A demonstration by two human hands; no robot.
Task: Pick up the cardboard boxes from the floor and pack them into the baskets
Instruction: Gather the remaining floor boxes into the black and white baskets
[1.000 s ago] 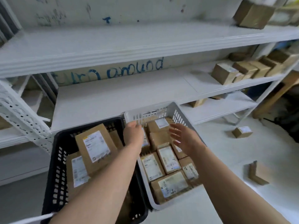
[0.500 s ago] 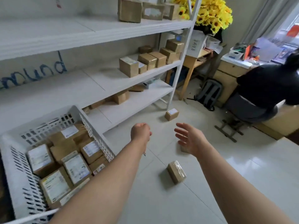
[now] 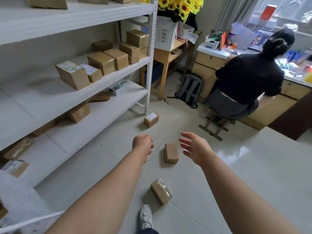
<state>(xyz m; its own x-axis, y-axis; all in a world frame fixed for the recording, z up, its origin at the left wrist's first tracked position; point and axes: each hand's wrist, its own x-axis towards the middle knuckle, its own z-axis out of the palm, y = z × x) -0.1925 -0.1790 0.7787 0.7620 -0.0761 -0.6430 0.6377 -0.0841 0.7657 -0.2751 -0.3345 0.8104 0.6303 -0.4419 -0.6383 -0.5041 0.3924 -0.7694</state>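
Observation:
Three cardboard boxes lie on the pale tiled floor. A plain one (image 3: 171,153) sits between my two hands, a tape-wrapped one (image 3: 160,191) lies nearer, by my shoe, and a labelled one (image 3: 151,119) rests at the foot of the shelf post. My left hand (image 3: 143,144) hangs above the floor with its fingers curled and holds nothing. My right hand (image 3: 194,148) is spread, fingers straight, just right of the plain box and above it. No basket is in view.
White shelving (image 3: 94,92) with several boxes fills the left side. A person in black (image 3: 244,85) sits on a stool at a desk on the right. A backpack (image 3: 190,90) leans by a wooden table. My shoe (image 3: 146,217) is at the bottom.
My view has swung right, away from the black and white baskets, which have left the frame. The floor boxes are now under my hands. Both hands keep their shapes.

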